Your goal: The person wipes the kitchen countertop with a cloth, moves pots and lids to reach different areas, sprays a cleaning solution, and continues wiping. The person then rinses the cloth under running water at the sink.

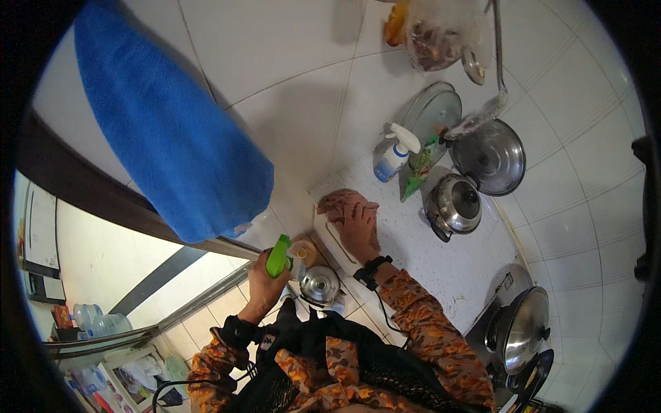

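My left hand (266, 284) grips a spray bottle with a bright green trigger head (279, 256); part of its clear body shows beside my fingers. With fingers spread, my right hand (357, 227) presses a reddish-brown cloth (343, 200) onto the near left corner of the speckled white countertop (403, 227). Farther along the counter, a second spray bottle (392, 162) with a white head and blue label stands near the tiled wall. A green plastic packet (421, 170) is beside it.
A lidded steel pot (454, 204) and a shiny metal lid (490, 157) occupy the counter's far side. A covered pan (526, 330) sits on the stove at right. A blue towel (175, 139) hangs at left. On the floor stands a metal kettle (320, 286).
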